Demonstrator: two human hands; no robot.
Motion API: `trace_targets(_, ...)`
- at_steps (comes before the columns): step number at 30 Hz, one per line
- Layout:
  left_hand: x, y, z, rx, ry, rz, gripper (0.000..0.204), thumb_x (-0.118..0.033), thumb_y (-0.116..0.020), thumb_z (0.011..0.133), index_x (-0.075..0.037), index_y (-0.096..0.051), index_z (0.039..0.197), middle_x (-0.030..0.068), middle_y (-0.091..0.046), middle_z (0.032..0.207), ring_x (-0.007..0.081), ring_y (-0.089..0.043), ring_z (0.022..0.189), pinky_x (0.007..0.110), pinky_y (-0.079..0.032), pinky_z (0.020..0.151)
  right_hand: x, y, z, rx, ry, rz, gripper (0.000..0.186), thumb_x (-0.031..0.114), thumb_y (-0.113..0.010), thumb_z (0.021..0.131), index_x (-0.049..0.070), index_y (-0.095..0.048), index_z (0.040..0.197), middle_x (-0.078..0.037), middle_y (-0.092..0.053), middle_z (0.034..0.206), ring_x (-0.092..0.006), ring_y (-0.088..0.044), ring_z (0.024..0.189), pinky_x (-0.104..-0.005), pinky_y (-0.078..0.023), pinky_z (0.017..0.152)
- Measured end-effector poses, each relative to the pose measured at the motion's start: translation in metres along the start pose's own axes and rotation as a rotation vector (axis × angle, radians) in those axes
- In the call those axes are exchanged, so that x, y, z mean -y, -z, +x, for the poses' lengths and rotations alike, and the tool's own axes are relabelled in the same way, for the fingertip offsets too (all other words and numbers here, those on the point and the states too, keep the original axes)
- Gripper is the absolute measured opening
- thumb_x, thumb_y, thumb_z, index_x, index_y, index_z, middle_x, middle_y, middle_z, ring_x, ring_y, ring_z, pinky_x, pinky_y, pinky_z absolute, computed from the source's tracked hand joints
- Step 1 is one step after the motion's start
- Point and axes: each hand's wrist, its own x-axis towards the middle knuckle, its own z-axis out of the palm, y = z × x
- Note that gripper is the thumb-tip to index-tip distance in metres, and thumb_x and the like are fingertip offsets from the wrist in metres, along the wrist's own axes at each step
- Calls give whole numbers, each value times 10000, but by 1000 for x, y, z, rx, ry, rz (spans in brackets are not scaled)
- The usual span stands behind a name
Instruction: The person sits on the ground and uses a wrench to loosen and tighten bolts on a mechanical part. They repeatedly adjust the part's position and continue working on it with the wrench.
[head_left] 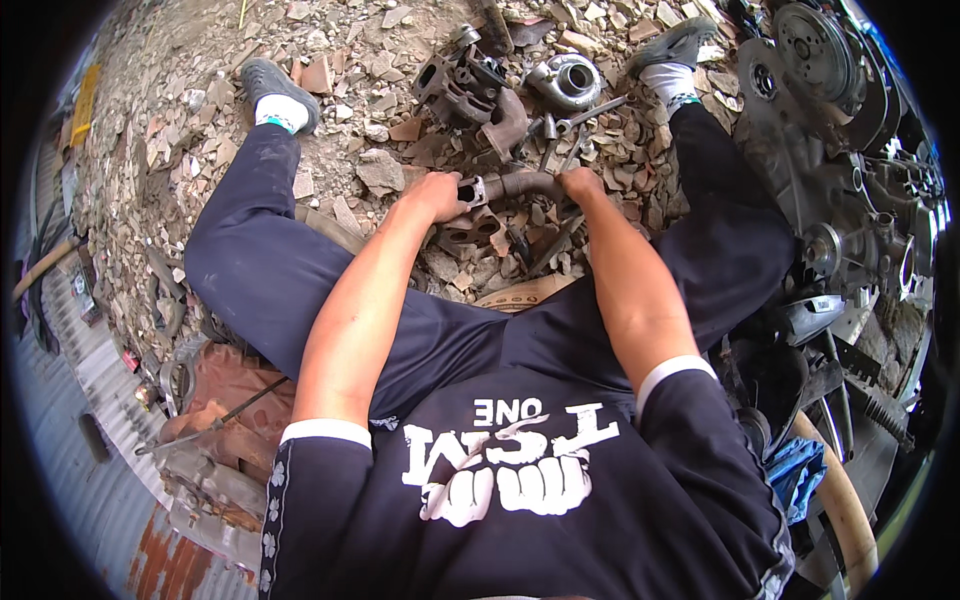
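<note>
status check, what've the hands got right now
Left hand and right hand both grip a curved metal pipe, one at each end. Pipe held over rubble. Loose engine parts crowd just beyond.

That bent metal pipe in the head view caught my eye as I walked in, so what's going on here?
A person sits on rubble, legs spread. Both bare hands grip a rusty bent metal pipe with a flanged end: the left hand at the flange, the right hand at the other end. Grey cast engine parts and a round silver turbo housing lie beyond it.
</note>
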Motion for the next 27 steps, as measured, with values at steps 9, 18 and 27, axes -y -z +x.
trace_targets(9,6,-6,16,74,95,21,640,-374,-744,843,-73,-551,1374,208,-614,1324,362,-574,1250,444,-466,1052,14,-32,-38,75,-51,-70,403,269,-601,885,15,-699,1182,-183,-653,1285,-331,-634,1181,-419,-513,980)
trace_targets(18,-1,-5,16,47,70,53,571,-361,-734,848,-76,-591,1323,185,-634,1302,350,-587,1235,454,-480,1033,40,-4,-38,-258,-286,331,385,268,-774,799,19,-733,1090,-192,-681,1214,-356,-652,1141,-430,-533,967)
trace_targets(27,3,-8,25,41,80,16,669,-376,-735,857,-103,-518,1427,191,-581,1380,351,-560,1275,441,-462,1059,64,-12,-33,-491,-254,749,468,344,-669,848,-28,-671,1132,-288,-670,1138,-448,-625,1106,-480,-481,974)
